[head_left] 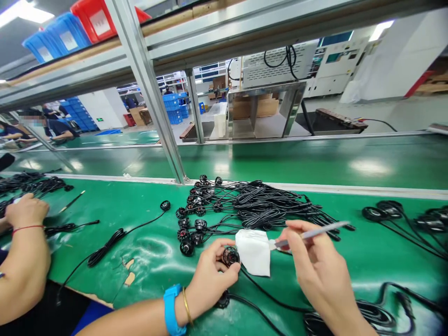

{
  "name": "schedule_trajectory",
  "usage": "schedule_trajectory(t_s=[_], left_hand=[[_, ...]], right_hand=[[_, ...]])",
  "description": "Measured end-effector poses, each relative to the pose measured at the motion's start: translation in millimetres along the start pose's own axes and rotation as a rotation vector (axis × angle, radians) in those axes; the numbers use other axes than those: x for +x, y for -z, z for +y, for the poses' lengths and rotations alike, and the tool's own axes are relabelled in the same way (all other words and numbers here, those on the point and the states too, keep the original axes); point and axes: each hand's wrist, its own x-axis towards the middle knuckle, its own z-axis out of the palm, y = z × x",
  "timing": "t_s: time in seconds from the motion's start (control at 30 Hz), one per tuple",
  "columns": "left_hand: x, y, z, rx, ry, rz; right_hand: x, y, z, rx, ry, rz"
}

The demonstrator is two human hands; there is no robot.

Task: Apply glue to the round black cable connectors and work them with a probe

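Hands paired above the green worktop (150, 261): left hand (212, 275) closed around a black cabled puck (231, 256), right hand (318, 266) pinching a grey stylus (311, 234) against a white cloth (254, 252).

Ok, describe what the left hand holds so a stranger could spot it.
On the green belt, find the heap of black cables. Before it, a left hand with a blue wristband grips a round black puck. Unlike the pucks lying nearby, it is held up, beside a white cloth.
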Motion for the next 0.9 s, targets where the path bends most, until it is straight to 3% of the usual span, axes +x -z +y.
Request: schedule_trajectory(t_s=[0.1, 0.17, 0.23, 0.4, 0.47, 0.7, 0.9], left_hand=[[0.0, 5.1, 1.4, -0.015, -0.021, -0.069], [0.9, 10.7, 2.8, -0.071, -0.034, -0.129], [2.8, 17.0, 4.3, -0.148, -0.037, -0.178], [8.9, 24.5, 5.2, -0.228, -0.112, -0.177], [9.9, 23.1, 4.2, -0.232, -0.177, -0.153], [5.8, 20.6, -0.2, 0.031, -0.316, -0.081], [4.0, 23.2, -0.2, 0.211, -0.454, -0.116]], right_hand=[[13.8, 7.9, 7.4, -0.199, -0.042, 0.027], [18.0, 10.2, 8.9, -0.182, -0.088, -0.021], [16.9, 9.1, 6.4, -0.082, -0.126, -0.165], [1.0, -3.3, -8.6, 0.092, -0.131, -0.698], [-4.7, -7.3, -12.5, 0.117, -0.130, -0.776], [-9.9, -11.8, -15.7, 0.067, -0.107, -0.702], [-14.7, -14.0, -18.2, 0.034, 0.002, -0.662]])
